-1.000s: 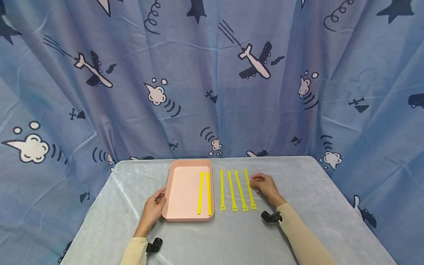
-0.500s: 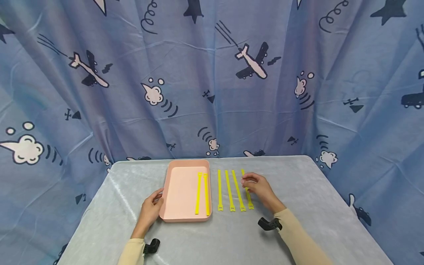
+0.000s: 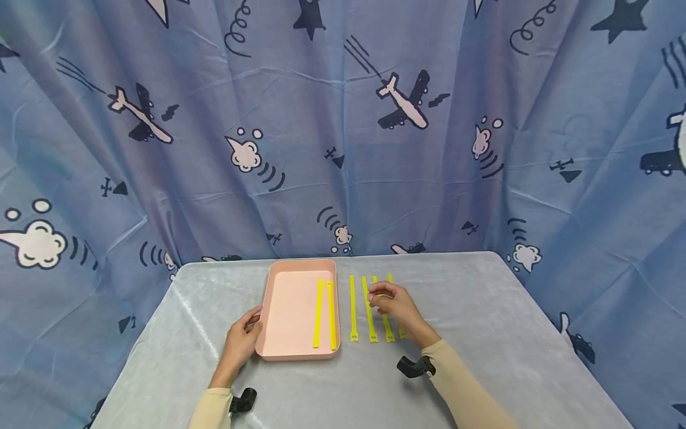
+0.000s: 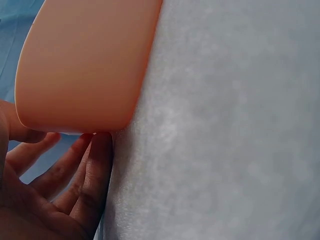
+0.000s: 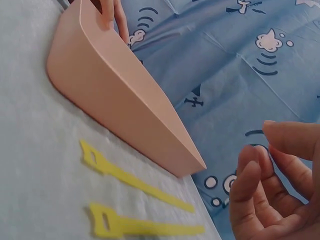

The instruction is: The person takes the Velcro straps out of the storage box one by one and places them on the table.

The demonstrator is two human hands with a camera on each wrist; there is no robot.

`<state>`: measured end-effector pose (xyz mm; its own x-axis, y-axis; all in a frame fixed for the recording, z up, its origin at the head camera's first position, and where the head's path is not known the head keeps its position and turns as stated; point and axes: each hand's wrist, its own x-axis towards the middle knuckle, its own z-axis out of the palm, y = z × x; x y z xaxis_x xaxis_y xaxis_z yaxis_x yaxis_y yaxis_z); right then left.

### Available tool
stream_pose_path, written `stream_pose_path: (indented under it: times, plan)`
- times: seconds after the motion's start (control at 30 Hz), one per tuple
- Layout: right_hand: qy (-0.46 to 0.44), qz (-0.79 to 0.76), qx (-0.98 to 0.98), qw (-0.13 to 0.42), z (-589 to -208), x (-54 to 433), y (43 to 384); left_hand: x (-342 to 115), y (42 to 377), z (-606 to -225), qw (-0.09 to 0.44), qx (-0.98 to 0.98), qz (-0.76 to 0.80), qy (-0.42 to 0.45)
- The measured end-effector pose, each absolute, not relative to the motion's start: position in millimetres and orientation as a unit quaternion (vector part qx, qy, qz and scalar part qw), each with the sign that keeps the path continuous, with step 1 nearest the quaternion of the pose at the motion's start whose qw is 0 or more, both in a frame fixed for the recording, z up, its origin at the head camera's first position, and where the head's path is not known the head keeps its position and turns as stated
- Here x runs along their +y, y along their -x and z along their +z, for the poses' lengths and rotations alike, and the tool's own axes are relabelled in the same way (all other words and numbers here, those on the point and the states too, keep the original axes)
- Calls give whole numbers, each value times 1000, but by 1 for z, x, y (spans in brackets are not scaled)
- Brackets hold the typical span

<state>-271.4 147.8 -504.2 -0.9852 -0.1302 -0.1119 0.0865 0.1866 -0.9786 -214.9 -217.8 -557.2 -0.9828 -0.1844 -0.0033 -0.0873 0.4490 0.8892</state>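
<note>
A pink tray (image 3: 289, 316) lies on the cloth-covered table, with two yellow hook-and-loop cable ties (image 3: 318, 316) along its right side. My left hand (image 3: 239, 342) rests at the tray's left side; in the left wrist view its fingertips (image 4: 102, 142) touch the outer wall. Several more ties stand in a row right of the tray, the leftmost tie (image 3: 353, 307) fully visible. Above this row hovers my right hand (image 3: 395, 307), partly covering the right-hand ties. In the right wrist view its fingers are loosely bent, thumb apart from them, nothing between; two ties (image 5: 135, 181) lie below.
A grey-white cloth (image 3: 482, 357) covers the table. Behind it hangs a blue printed curtain (image 3: 300, 179). Each wrist wears a black device, the right one (image 3: 415, 366) hanging over the table's front part.
My right hand has moved left, from beside the rightmost tie to above the middle of the row. The left hand stays at the tray. The head view has shifted slightly.
</note>
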Motion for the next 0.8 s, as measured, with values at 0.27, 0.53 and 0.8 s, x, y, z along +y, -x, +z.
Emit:
stream_pose_path:
  times: [0.27,0.53,0.8]
  plan:
    - [17,-644,760,86,-506,128,270,-218,215,-557,50,-851,-517,-80]
    - [16,-648,756,92,-502,108,271,-218,215,-557,56,-852,-514,-83]
    - [48,-655,747,104,-495,93,268,-216,215,-557,53,-850,-518,-83]
